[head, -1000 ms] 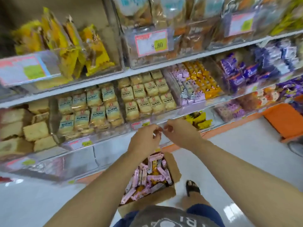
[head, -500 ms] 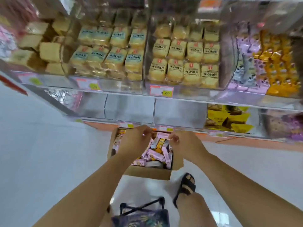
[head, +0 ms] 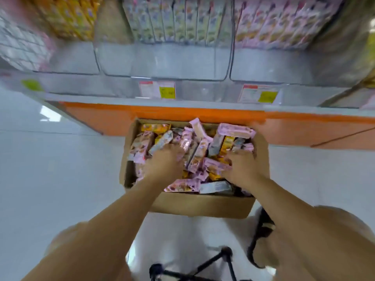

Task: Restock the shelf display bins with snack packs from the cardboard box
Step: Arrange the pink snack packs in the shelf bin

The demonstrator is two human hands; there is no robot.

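Note:
An open cardboard box (head: 203, 205) stands on the floor against the shelf base, full of pink, yellow and white snack packs (head: 235, 130). Both my hands are down inside it. My left hand (head: 164, 161) is at the box's left-middle, its fingers bent down into the pink packs. On the right side my right hand (head: 241, 165) curls its fingers into the packs too. The fingertips of both hands are hidden in the pile. Above the box, a clear display bin (head: 162, 63) on the bottom shelf has bare room at its front and upright packs at its back.
An orange shelf base (head: 121, 118) runs behind the box. Price tags (head: 157, 89) hang on the bin fronts. Neighbouring bins hold yellow packs (head: 67, 19) and pink packs (head: 284, 23). My sandalled foot (head: 261, 226) is by the box's right corner, with a black frame (head: 203, 266) below.
My view has dropped from the middle shelves to the bottom shelf and the box. Both hands went down from in front of the shelf into the box and onto the packs.

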